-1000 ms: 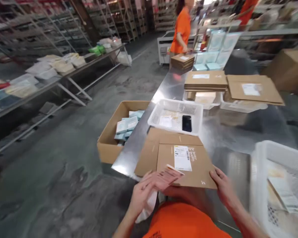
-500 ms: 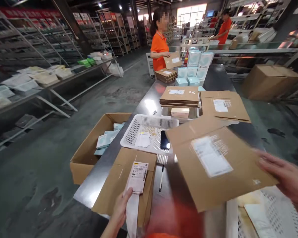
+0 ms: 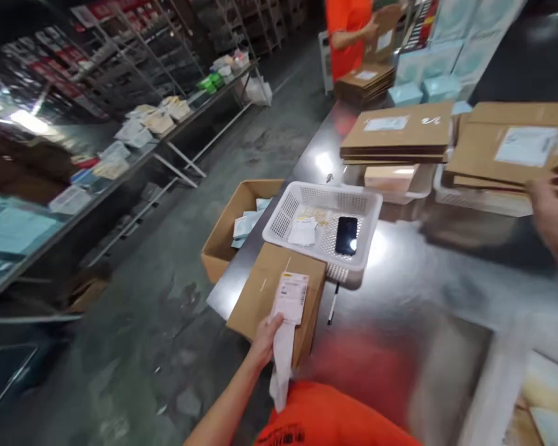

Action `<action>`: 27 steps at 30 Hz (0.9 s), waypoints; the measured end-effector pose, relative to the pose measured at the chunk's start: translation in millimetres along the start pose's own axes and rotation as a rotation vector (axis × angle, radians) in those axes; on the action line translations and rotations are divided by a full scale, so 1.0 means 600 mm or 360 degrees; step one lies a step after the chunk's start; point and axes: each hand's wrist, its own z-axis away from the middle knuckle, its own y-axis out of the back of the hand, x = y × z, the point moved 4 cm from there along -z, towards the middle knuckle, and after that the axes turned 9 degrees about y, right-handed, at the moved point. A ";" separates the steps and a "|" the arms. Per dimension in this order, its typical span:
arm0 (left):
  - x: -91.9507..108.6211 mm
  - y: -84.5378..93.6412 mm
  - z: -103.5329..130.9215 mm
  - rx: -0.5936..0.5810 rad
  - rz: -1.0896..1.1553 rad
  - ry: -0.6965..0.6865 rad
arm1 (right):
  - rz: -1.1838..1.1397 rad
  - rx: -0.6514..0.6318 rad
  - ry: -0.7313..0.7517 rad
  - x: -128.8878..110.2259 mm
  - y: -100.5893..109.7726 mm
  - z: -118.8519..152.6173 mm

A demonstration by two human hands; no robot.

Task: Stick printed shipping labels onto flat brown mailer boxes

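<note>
My left hand is closed on a strip of printed labels, whose lower end hangs down as a white tail. The labels lie over a stack of flat cardboard at the near left table edge. At the right edge of the view, my right hand is beside the labelled cardboard resting on a white basket. Its fingers are bent near a dark red blurred thing, and whether they hold anything is unclear.
A white basket holds a phone and paper slips. Near it are a pen, a cardboard pile and light blue boxes. An open carton stands left of the table. A person in orange handles cardboard beyond.
The labelled cardboard sheet has left my right hand, which is now at the far right by the stacked cardboard. My left hand still holds the labels. The view has turned left and down.
</note>
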 end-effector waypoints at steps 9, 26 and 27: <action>-0.003 0.042 0.077 -0.0448 -0.0498 -0.0123 | -0.1326 -0.1840 0.0127 -0.379 -0.304 0.440; -0.031 0.216 -0.011 0.0055 -0.0383 -0.0195 | -0.0468 -0.1670 0.0733 -0.482 -0.420 0.566; -0.038 0.236 -0.025 0.0083 -0.0371 -0.0185 | -0.0328 -0.1588 0.0772 -0.484 -0.439 0.549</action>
